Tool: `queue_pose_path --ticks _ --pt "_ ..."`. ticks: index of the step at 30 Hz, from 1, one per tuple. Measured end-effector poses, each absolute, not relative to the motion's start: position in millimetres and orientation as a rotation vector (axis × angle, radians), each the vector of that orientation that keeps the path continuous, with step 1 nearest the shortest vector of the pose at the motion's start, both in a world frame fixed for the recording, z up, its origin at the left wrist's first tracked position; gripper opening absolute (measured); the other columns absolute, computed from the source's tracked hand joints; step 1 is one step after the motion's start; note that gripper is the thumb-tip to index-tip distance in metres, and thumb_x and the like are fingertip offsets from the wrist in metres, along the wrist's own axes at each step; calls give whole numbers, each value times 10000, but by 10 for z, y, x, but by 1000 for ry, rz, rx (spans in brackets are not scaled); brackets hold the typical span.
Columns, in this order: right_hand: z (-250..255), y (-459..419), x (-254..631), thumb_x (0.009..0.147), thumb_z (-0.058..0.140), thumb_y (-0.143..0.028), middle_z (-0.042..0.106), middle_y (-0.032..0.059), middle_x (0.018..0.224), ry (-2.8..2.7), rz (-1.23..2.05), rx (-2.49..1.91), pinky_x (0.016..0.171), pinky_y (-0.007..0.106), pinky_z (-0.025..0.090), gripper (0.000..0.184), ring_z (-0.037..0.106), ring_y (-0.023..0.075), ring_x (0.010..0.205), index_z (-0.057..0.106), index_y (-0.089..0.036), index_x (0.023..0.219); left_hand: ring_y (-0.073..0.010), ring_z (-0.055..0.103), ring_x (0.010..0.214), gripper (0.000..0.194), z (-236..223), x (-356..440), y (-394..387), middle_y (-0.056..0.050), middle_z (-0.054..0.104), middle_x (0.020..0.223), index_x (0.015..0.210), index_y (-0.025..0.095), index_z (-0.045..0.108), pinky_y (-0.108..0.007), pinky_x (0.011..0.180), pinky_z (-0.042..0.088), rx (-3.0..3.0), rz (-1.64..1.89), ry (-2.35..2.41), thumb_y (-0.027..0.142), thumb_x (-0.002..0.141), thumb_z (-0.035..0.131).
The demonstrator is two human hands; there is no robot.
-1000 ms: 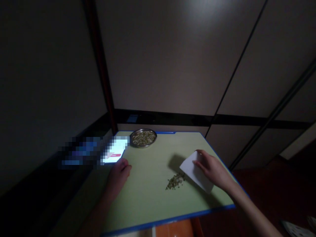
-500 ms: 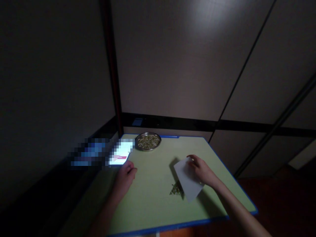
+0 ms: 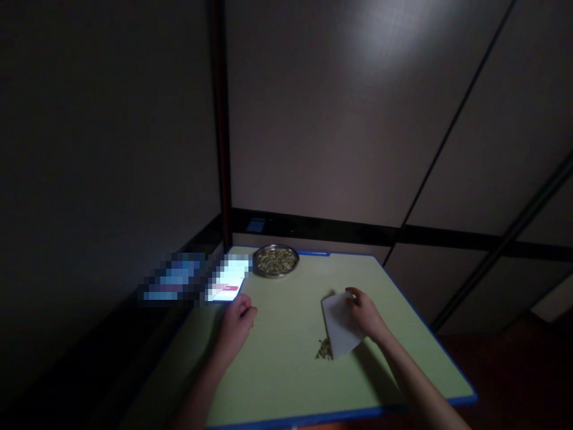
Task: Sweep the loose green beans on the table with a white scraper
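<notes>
My right hand (image 3: 364,313) pinches a white sheet of paper or card (image 3: 342,328) by its upper edge. The sheet stands tilted, its lower edge down at the table. Right beside its left edge lies a small heap of greenish-brown seeds or grains (image 3: 323,350), partly hidden by the sheet. My left hand (image 3: 237,319) is near the table's left side, fingers curled in, with nothing visible in them. A round metal plate (image 3: 276,275) with similar green and pale pieces stands at the far left of the table.
The pale green table (image 3: 277,382) has a blue edge. A brightly lit screen (image 3: 228,280), partly pixelated, is just beyond my left hand. Dark panelled walls (image 3: 313,131) rise behind the table and to its left.
My right hand has brought the sheet lower and closer against the heap, so its lower edge now meets the grains. My left hand keeps its curled pose. The whole view has shifted slightly.
</notes>
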State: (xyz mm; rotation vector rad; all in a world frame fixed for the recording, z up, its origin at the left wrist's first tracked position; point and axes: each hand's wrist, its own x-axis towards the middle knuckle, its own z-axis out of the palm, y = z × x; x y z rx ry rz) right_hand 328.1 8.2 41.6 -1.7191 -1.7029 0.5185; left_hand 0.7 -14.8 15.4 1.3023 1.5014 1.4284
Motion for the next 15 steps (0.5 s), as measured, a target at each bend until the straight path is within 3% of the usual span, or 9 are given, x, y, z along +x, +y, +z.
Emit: queue_pose_path --ticks 11,15 --pt "443 198 2984 832 432 -220 728 114 925 -1665 525 -1666 750 292 507 431 685 205 791 592 -108 1216 -94 342 397 157 98 -16 -81 96 360 469 651 243 382 -208 407 234 1269 1453 1480 330 625 510" --pt "559 242 3064 857 437 -233 729 109 963 -1642 470 -1652 768 301 512 430 694 212 857 562 -142 1258 -91 335 400 165 106 -13 -87 95 359 470 649 242 382 -207 408 233 1268 1461 1481 336 620 514"
